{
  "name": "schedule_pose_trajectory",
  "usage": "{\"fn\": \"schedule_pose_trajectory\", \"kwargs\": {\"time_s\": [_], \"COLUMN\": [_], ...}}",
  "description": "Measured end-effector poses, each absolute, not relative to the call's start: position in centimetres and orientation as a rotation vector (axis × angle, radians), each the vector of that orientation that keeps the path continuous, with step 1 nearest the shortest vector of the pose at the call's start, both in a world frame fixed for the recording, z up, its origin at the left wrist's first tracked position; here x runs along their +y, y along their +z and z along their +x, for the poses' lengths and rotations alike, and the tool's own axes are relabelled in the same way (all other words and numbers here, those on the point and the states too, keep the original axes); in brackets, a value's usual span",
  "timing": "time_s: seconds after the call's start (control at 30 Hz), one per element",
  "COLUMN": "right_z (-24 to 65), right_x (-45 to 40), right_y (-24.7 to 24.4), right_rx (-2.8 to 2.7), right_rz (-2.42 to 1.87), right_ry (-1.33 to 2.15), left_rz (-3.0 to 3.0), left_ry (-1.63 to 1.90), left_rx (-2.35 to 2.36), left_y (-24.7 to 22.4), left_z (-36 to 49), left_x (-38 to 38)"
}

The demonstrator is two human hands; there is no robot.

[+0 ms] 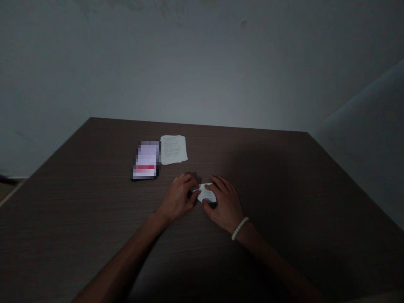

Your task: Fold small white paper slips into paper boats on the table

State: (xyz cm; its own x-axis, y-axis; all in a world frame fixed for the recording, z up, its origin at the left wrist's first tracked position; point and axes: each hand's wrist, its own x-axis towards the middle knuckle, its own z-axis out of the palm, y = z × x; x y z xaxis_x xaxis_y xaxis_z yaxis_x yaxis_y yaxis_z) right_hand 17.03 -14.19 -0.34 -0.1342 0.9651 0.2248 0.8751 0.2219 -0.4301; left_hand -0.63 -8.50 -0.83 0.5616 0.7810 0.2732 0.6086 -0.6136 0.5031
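Observation:
A small piece of white printed paper (207, 194) lies between my two hands, low over the table, and looks folded. On its left side, my left hand (180, 194) pinches the edge with thumb and fingers. From the right, my right hand (225, 202) has its thumb at the near edge and its fingers curled onto the top of the paper. A string of pale beads (240, 228) circles my right wrist. My fingers hide parts of the paper's edges.
A stack of printed paper sheets (174, 150) lies farther back on the dark wooden table (94, 202). Beside it on the left is a phone (146, 160) with its lit screen blurred out. The table's far edge stands near a pale wall (202, 63).

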Motion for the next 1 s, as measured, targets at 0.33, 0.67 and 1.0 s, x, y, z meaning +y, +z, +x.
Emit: {"fn": "schedule_pose_trajectory", "kwargs": {"time_s": [0.33,0.67,1.0], "right_z": [17.1,17.3,19.4], "right_x": [-14.2,-14.3,-13.0], "right_y": [-0.3,0.0,0.3], "right_rx": [-2.064,-2.079,-2.582], "right_rz": [-1.700,-1.645,-1.092], "right_ry": [0.249,0.182,0.182], "left_rz": [2.412,2.431,2.420], "left_ry": [0.690,0.700,0.722], "left_rx": [1.106,1.115,1.114], "left_y": [-0.6,-0.9,-1.1], "left_z": [-0.7,-0.6,-0.6], "left_x": [-8.5,-8.4,-8.4]}}
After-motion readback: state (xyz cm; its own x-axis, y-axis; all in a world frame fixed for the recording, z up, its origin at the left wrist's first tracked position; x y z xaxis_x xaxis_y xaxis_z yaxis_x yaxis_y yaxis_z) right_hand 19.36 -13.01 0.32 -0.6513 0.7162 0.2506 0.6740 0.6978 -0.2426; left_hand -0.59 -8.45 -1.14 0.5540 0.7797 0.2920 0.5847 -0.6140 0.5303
